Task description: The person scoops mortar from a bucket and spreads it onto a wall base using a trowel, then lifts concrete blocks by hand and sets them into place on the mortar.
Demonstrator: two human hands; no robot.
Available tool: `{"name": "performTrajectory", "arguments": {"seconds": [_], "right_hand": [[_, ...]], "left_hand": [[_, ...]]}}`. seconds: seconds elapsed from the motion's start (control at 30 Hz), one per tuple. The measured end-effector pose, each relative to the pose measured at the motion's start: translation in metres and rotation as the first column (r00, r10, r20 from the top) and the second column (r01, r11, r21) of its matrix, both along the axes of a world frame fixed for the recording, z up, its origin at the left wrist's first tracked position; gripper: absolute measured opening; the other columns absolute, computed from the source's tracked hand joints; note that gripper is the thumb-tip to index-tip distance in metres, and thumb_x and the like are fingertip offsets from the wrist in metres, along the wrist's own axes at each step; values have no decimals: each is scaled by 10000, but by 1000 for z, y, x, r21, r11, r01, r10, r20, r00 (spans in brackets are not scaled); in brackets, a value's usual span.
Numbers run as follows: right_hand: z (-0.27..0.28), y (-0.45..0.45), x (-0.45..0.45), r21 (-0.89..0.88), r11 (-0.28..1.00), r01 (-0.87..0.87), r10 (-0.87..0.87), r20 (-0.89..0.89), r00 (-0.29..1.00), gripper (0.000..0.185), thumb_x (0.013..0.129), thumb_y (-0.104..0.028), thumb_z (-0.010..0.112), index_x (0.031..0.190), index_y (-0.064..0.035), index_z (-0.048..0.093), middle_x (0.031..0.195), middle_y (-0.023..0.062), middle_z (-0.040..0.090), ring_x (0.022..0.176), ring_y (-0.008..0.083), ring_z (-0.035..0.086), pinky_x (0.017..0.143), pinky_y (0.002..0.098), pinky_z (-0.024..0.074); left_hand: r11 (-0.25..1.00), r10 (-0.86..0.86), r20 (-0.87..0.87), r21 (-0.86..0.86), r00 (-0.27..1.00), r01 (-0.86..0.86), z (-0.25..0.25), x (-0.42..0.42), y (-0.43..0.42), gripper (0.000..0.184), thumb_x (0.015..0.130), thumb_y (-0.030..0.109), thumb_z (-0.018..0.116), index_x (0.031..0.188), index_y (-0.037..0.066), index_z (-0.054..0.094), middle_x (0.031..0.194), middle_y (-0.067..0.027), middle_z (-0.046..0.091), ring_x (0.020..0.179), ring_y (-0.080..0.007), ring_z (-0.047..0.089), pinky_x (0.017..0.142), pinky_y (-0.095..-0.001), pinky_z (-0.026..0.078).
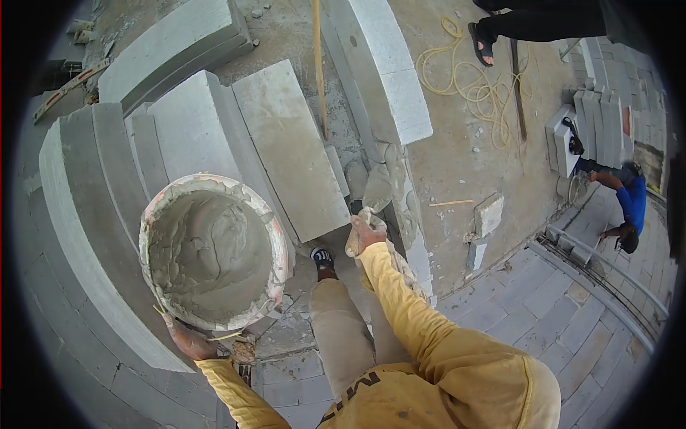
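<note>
A round bucket (279, 247) with a mortar-caked rim holds wet grey mortar (214, 250) and rests on pale stone slabs. My left hand (187, 337) is at the bucket's lower left side, by a thin yellow handle or cord; its fingers are partly hidden by the bucket. My right hand (366, 230) is closed round the handle of a trowel, whose mortar-covered blade (377, 187) points away from me beside a long block. Mortar smears run along that block's edge (406, 207). A flat slab (293, 157) lies between the bucket and the trowel.
Curved stone blocks (171, 53) stand at the upper left. A wooden stick (319, 71) and a long block (389, 71) lie ahead. Yellow hose (471, 89) coils near a person's sandalled foot (480, 44). Another person (630, 207) bends at the right, beyond a metal rail (607, 264).
</note>
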State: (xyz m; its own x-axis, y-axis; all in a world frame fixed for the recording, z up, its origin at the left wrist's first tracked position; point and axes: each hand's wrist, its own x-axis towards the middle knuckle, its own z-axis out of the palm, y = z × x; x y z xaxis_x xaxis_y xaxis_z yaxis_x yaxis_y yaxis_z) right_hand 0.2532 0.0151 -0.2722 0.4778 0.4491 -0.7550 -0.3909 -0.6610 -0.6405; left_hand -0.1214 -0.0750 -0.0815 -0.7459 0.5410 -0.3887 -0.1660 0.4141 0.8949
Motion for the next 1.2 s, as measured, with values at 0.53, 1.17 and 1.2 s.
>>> {"name": "performTrajectory", "arguments": {"seconds": [0.53, 1.17, 1.2], "right_hand": [[42, 118, -50, -171, 969, 181, -180, 18, 983, 406, 766, -232, 770, 1074, -67, 565, 887, 78, 607, 669, 198, 599, 514, 336, 494], [264, 73, -107, 147, 223, -964, 953, -240, 184, 501, 735, -101, 763, 1158, 19, 522, 952, 96, 635, 782, 113, 590, 697, 262, 485], [263, 74, -126, 103, 122, -987, 981, -167, 104, 493, 729, -177, 761, 1119, 36, 548, 906, 145, 646, 833, 178, 620, 735, 308, 494]], "left_hand": [[1000, 0, 132, 20, 991, -2, 2, 13, 0, 588, 969, 430, 434, 1347, -20, 418, 1354, -144, 461, 1204, -256, 482, 1000, -375, 391], [980, -63, -255, -201, 965, 11, 1, 44, -4, 552, 930, 445, 550, 1167, -52, 530, 935, -108, 562, 842, -196, 489, 784, -332, 415], [978, -139, -401, -202, 905, 60, -12, 41, -18, 644, 904, 499, 552, 1170, -87, 520, 972, -161, 571, 875, -249, 519, 822, -356, 417]]}}
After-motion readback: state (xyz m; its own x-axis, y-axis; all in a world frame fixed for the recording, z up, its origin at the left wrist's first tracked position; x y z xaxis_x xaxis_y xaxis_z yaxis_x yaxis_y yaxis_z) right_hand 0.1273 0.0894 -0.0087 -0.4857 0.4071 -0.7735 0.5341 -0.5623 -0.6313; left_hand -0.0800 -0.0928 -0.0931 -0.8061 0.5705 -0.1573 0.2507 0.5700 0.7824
